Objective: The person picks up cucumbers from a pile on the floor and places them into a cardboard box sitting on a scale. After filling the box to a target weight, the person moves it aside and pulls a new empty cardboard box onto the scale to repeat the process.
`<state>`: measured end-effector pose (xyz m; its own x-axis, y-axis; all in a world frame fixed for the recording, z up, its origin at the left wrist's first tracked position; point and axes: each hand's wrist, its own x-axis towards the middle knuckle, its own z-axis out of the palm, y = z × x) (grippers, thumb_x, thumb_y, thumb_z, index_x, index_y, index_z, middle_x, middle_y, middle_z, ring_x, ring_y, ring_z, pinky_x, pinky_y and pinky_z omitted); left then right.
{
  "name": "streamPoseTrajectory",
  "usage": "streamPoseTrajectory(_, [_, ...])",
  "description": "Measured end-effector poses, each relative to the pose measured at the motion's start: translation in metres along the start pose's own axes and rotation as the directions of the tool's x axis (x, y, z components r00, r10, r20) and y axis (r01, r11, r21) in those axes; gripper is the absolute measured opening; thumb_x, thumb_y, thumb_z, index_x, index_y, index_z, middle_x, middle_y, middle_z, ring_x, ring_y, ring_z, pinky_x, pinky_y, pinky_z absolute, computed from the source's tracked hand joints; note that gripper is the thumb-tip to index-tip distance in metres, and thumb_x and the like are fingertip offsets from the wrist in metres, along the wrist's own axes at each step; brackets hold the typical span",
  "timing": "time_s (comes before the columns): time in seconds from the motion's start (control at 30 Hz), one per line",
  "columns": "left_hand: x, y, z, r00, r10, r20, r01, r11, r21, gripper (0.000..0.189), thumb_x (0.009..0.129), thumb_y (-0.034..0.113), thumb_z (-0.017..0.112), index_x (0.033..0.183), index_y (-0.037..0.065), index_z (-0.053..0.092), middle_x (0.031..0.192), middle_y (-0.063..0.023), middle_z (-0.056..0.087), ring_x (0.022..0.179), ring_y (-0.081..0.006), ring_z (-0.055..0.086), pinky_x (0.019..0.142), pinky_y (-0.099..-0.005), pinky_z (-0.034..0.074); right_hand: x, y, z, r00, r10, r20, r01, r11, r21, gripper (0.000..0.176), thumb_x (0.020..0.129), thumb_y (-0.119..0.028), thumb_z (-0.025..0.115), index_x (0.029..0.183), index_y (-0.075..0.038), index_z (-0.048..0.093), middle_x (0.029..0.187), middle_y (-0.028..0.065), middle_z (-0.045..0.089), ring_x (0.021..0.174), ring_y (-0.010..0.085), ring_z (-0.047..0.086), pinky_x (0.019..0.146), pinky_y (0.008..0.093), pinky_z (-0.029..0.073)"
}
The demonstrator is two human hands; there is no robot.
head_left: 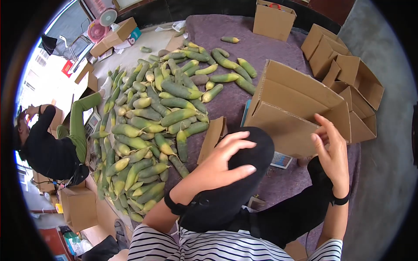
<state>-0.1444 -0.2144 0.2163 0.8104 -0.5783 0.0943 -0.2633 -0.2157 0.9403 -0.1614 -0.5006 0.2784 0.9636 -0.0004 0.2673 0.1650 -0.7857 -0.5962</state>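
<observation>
My left hand (220, 167) rests over my bent knee in black trousers (257, 143), fingers spread and holding nothing. Beside the near right corner of an open cardboard box (283, 126), my right hand (333, 152) is raised with thumb and fingers apart, also without anything in it. The box stands tilted in front of me, and a device with a small display (281, 160) shows at its lower edge. A large heap of green radishes (174, 117) spreads to the left of the box. Between heap and knee stands a cardboard flap (212, 138).
A purple blanket (235, 30) covers the floor. More cardboard boxes stand at the right, such as an open one (368, 82), and another (273, 19) at the back. On the left, a person in green trousers (82, 117) sits beside the heap. A pink fan (98, 30) is farther back.
</observation>
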Motion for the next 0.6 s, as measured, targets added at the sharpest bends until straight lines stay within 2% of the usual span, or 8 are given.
streamPoseTrajectory(0.07, [-0.018, -0.039, -0.005, 0.989, -0.053, -0.136, 0.061, 0.997, 0.057, 0.043, 0.084, 0.018, 0.070, 0.123, 0.006, 0.057, 0.135, -0.0140, 0.049, 0.130, -0.0281, 0.044, 0.108, -0.0385, 0.033, 0.002, 0.029, 0.004, 0.999, -0.039, -0.035, 0.028, 0.959, -0.284, 0.043, 0.087, -0.016, 0.066, 0.126, -0.002, 0.055, 0.106, 0.0141, 0.062, 0.096, 0.0274, 0.062, 0.084, 0.0374, 0.050])
streamPoseTrajectory(0.1, [-0.028, -0.068, -0.009, 0.978, -0.098, -0.184, 0.120, 0.986, 0.114, 0.040, 0.086, 0.020, 0.069, 0.121, 0.005, 0.057, 0.127, -0.0146, 0.054, 0.123, -0.0280, 0.050, 0.103, -0.0379, 0.038, 0.002, 0.041, 0.006, 0.999, -0.039, -0.023, 0.031, 0.959, -0.280, 0.043, 0.087, -0.016, 0.066, 0.126, -0.002, 0.055, 0.106, 0.0141, 0.062, 0.096, 0.0274, 0.062, 0.084, 0.0374, 0.050])
streamPoseTrajectory(0.13, [-0.040, -0.090, -0.012, 0.936, -0.267, -0.228, 0.296, 0.950, 0.104, 0.040, 0.086, 0.026, 0.067, 0.117, 0.002, 0.057, 0.117, -0.0192, 0.058, 0.112, -0.0347, 0.056, 0.096, -0.0386, 0.043, 0.001, 0.051, 0.009, 0.996, -0.081, -0.034, 0.063, 0.932, -0.358, 0.044, 0.086, -0.019, 0.067, 0.126, -0.002, 0.055, 0.113, 0.0149, 0.059, 0.103, 0.0301, 0.059, 0.088, 0.0395, 0.048])
streamPoseTrajectory(0.17, [-0.060, -0.127, -0.013, 0.903, -0.335, -0.270, 0.390, 0.903, 0.181, 0.038, 0.087, 0.026, 0.065, 0.113, 0.001, 0.057, 0.114, -0.0202, 0.058, 0.109, -0.0357, 0.056, 0.093, -0.0393, 0.045, 0.001, 0.057, 0.011, 0.991, -0.125, -0.040, 0.096, 0.897, -0.432, 0.046, 0.086, -0.022, 0.068, 0.126, -0.003, 0.055, 0.121, 0.0157, 0.057, 0.109, 0.0329, 0.056, 0.093, 0.0415, 0.046])
streamPoseTrajectory(0.27, [-0.117, -0.200, -0.017, 0.838, -0.493, -0.234, 0.543, 0.798, 0.261, 0.040, 0.085, 0.028, 0.066, 0.112, 0.000, 0.058, 0.114, -0.0208, 0.058, 0.108, -0.0367, 0.056, 0.092, -0.0409, 0.045, 0.002, 0.061, 0.020, 0.997, -0.076, -0.027, 0.056, 0.895, -0.443, 0.048, 0.086, -0.025, 0.068, 0.126, -0.003, 0.054, 0.124, 0.0160, 0.055, 0.114, 0.0345, 0.053, 0.096, 0.0419, 0.044])
streamPoseTrajectory(0.33, [-0.149, -0.235, -0.017, 0.736, -0.631, -0.246, 0.676, 0.666, 0.316, 0.040, 0.083, 0.028, 0.067, 0.110, 0.000, 0.058, 0.113, -0.0211, 0.058, 0.107, -0.0377, 0.056, 0.091, -0.0424, 0.046, 0.003, 0.068, 0.026, 0.999, -0.041, 0.000, 0.038, 0.913, -0.406, 0.051, 0.086, -0.027, 0.067, 0.129, -0.003, 0.052, 0.125, 0.0157, 0.055, 0.115, 0.0345, 0.052, 0.098, 0.0426, 0.042])
streamPoseTrajectory(0.47, [-0.179, -0.253, -0.037, 0.641, -0.650, -0.408, 0.767, 0.527, 0.365, 0.039, 0.082, 0.026, 0.067, 0.110, 0.000, 0.058, 0.111, -0.0207, 0.059, 0.105, -0.0377, 0.056, 0.092, -0.0439, 0.045, 0.002, 0.080, 0.038, 0.999, -0.040, 0.024, 0.047, 0.846, -0.531, 0.056, 0.086, -0.025, 0.067, 0.134, -0.005, 0.047, 0.124, 0.0156, 0.056, 0.116, 0.0329, 0.052, 0.101, 0.0432, 0.038])
streamPoseTrajectory(0.6, [-0.202, -0.289, -0.082, 0.513, -0.458, -0.726, 0.855, 0.194, 0.482, 0.042, 0.079, 0.023, 0.068, 0.116, 0.006, 0.054, 0.117, -0.0167, 0.056, 0.107, -0.0353, 0.055, 0.086, -0.0466, 0.047, 0.003, 0.086, 0.043, 0.999, -0.045, -0.011, 0.030, 0.810, -0.586, 0.056, 0.086, -0.024, 0.067, 0.135, -0.005, 0.048, 0.122, 0.0163, 0.057, 0.114, 0.0327, 0.052, 0.100, 0.0432, 0.039])
